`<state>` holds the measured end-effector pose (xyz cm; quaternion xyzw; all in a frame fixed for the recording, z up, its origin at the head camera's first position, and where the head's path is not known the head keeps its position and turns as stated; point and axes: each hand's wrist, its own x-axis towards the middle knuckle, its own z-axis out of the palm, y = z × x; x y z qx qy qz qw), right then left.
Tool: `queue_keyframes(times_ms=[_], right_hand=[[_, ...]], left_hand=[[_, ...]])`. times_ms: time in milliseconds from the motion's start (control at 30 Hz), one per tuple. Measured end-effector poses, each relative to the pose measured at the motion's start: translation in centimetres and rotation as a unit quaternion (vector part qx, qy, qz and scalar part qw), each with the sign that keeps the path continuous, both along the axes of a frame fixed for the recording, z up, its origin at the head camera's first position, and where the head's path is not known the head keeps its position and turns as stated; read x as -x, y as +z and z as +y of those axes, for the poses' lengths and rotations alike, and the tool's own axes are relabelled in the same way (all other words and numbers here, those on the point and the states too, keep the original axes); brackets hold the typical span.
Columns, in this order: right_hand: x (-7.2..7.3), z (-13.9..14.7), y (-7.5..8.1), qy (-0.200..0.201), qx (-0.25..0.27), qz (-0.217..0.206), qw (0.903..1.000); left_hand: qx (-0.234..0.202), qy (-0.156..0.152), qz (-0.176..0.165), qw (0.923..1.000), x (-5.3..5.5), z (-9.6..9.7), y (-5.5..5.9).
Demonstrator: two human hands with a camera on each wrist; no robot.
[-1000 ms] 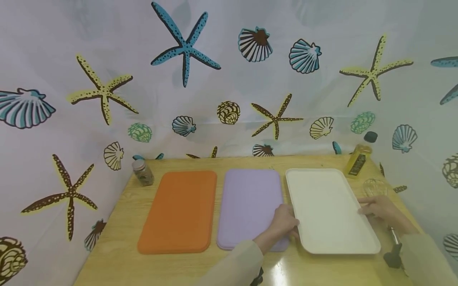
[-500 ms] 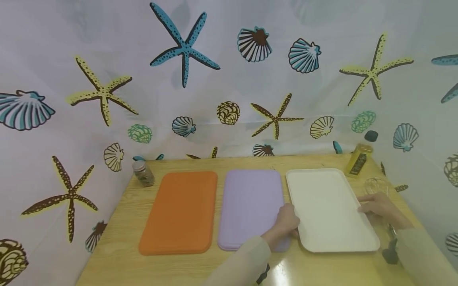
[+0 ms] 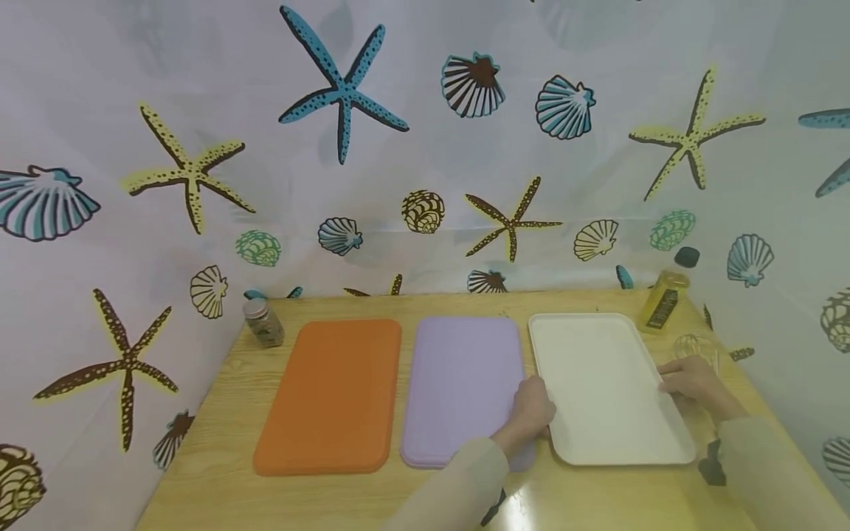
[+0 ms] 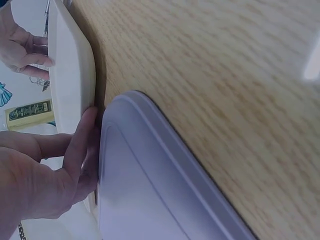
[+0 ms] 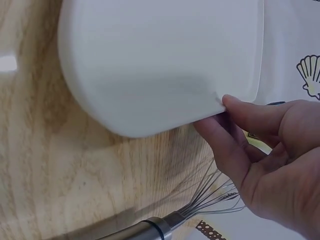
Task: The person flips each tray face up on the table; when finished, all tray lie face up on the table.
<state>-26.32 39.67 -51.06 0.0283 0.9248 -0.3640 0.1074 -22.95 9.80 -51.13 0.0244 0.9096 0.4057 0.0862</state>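
A white rectangular tray (image 3: 611, 391) lies at the right of the table, held at both long sides. My left hand (image 3: 533, 405) grips its left edge, between it and the purple tray (image 3: 458, 383); in the left wrist view, the fingers (image 4: 80, 145) reach under the white rim. On the opposite edge, my right hand (image 3: 693, 383) pinches the rim, thumb (image 5: 240, 112) on top and fingers below. The right wrist view has the near corner close over the wood, with a shadow under it. A wire whisk (image 5: 210, 195) lies just beyond the right hand.
Left of the purple tray is an orange tray (image 3: 332, 398). A spice jar (image 3: 264, 323) stands at the back left, a yellow oil bottle (image 3: 664, 302) with a dark cap at the back right. A shell-printed cloth (image 3: 425, 147) hangs behind the table.
The white tray's right side and near edge have shifted slightly left and away from me, with the right hand moving along. The left hand keeps its grip nearly in place.
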Motion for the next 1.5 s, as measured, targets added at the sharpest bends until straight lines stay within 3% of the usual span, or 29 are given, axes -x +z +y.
queue_keyframes(times_ms=[200,433,567,700,800,967,1067,1300,1500], right_hand=[[0.1,-0.3,-0.1,0.010,-0.047,0.032,0.9983],[0.3,-1.3,0.1,0.035,-0.093,0.066,0.9929],[0.5,-2.1,-0.1,0.023,-0.093,0.048,0.9942],[0.5,-2.8,-0.1,0.030,-0.138,0.062,0.9880],[0.5,-3.0,0.3,0.026,-0.149,0.061,0.9866],[0.2,-3.2,0.9,0.009,-0.141,0.024,0.9897],[0.1,-3.2,1.0,0.001,-0.150,0.036,0.9880],[-0.9,-5.0,-0.1,-0.047,-0.202,0.133,0.9691],[-1.2,-9.1,-0.1,-0.062,-0.139,0.152,0.9765]], left_hand=[[0.071,-0.027,0.064,0.9951,0.2,0.3,-0.3],[0.058,-0.031,0.071,0.9953,-0.1,-0.1,0.0],[0.101,-0.039,0.095,0.9895,-0.4,-0.3,-0.1],[0.128,-0.041,0.100,0.9858,-0.5,-0.4,-0.1],[0.125,-0.042,0.103,0.9859,-0.4,-0.3,0.0],[0.129,-0.046,0.099,0.9856,0.1,-0.2,-0.3],[0.130,-0.049,0.113,0.9839,0.6,-0.3,-0.4],[0.133,-0.076,0.155,0.9760,1.6,-2.5,-0.6],[0.100,-0.050,0.173,0.9786,2.3,-5.8,-0.7]])
